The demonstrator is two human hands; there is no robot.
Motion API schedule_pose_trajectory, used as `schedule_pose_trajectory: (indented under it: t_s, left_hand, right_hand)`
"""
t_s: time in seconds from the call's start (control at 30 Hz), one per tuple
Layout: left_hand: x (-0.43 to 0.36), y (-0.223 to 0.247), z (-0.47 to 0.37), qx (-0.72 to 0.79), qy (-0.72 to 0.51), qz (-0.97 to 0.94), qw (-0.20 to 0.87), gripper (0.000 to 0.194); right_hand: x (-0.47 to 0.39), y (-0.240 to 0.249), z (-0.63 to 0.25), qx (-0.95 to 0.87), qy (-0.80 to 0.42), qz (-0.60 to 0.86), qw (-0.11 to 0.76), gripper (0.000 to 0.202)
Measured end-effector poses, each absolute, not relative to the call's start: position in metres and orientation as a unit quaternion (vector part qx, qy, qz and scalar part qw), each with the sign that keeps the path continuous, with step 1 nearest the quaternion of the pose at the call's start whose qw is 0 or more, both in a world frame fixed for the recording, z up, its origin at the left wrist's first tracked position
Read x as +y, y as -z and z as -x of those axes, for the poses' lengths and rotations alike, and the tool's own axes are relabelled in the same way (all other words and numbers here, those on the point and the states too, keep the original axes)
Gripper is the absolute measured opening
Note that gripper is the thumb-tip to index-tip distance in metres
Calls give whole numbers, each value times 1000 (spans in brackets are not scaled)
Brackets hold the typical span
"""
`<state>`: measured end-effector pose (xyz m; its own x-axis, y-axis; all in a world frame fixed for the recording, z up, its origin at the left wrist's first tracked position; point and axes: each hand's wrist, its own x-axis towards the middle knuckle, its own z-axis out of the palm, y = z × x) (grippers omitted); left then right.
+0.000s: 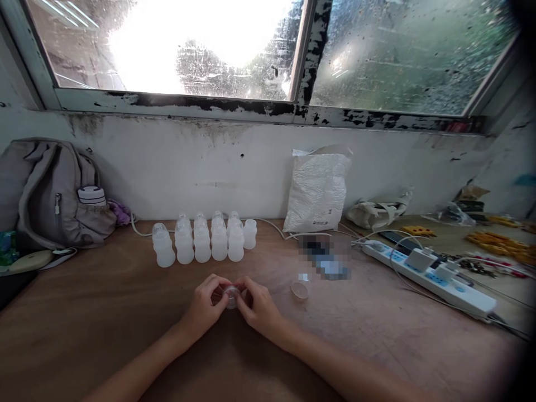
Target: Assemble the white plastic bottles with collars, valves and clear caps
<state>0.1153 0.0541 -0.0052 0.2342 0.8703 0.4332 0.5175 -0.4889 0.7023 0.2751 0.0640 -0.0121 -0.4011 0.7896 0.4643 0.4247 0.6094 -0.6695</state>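
Near the middle of the wooden table (104, 312), a small clear round piece (231, 297) is held between both hands. My left hand (208, 298) pinches its left side with thumb and fingers, and my right hand (256, 303) grips its right side. Beyond the hands stand several frosted white bottles (202, 245) in rows, most with clear domed tops. The rear right bottle (250, 234) shows no dome. To the right of my right hand, a clear dome-like cap (300, 288) lies on the table.
A grey backpack (62, 195) sits at the back left. A white plastic package (318, 190) leans on the wall. A blurred phone-like object (329, 262) lies beyond the cap. A white power strip (435, 282) with cables stretches along the right side.
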Motion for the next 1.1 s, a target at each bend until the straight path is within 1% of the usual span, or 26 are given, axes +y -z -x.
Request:
schedule_pose_trajectory:
  t_s: [0.33, 0.53, 0.77, 0.87, 1.1]
  left_hand:
    - [47, 9, -121, 466, -385, -776, 183, 7]
    - [48, 8, -122, 458, -411, -763, 195, 14]
    - [49, 20, -122, 431, -392, -798, 155, 19]
    - [49, 22, -121, 431, -388, -802, 147, 19]
    - [49, 15, -120, 402, -421, -794, 178, 22]
  right_hand:
    - [63, 21, -277, -836, -166, 389, 349, 15]
    - [61, 16, -277, -838, -162, 385, 350, 23]
    - [57, 19, -276, -857, -124, 402, 298, 28]
    - [58, 21, -276, -858, -116, 398, 302, 28]
    - [61, 21, -277, -853, -114, 396, 321, 24]
